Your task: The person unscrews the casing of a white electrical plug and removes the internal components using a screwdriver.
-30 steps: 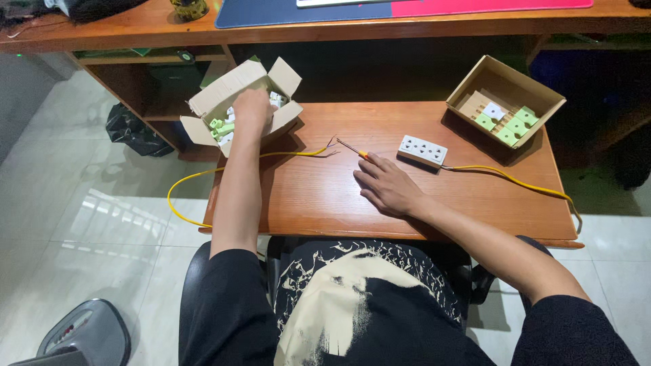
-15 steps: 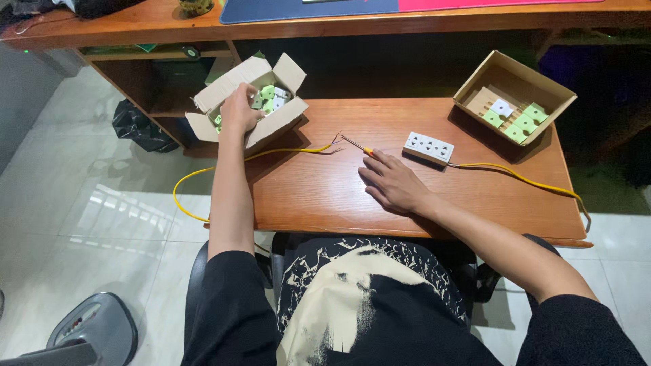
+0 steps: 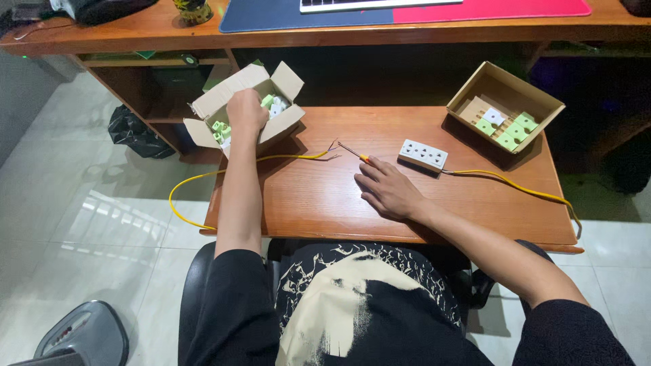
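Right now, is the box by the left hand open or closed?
Open. The cardboard box has its flaps spread outward, and the left hand reaches inside among green and white parts.

A small wooden table point(image 3: 325, 203) fills the frame's centre, carrying an open cardboard box point(image 3: 224, 102) at upper left, another box point(image 3: 475, 88) at upper right, a white power strip point(image 3: 422, 154), a yellow cable point(image 3: 285, 158) and a resting hand point(image 3: 388, 191)

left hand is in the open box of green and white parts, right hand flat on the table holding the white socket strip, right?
Not quite. The head view shows the right hand flat on the table but not holding the white socket strip, which lies apart beyond its fingertips. The left hand is in the open box.
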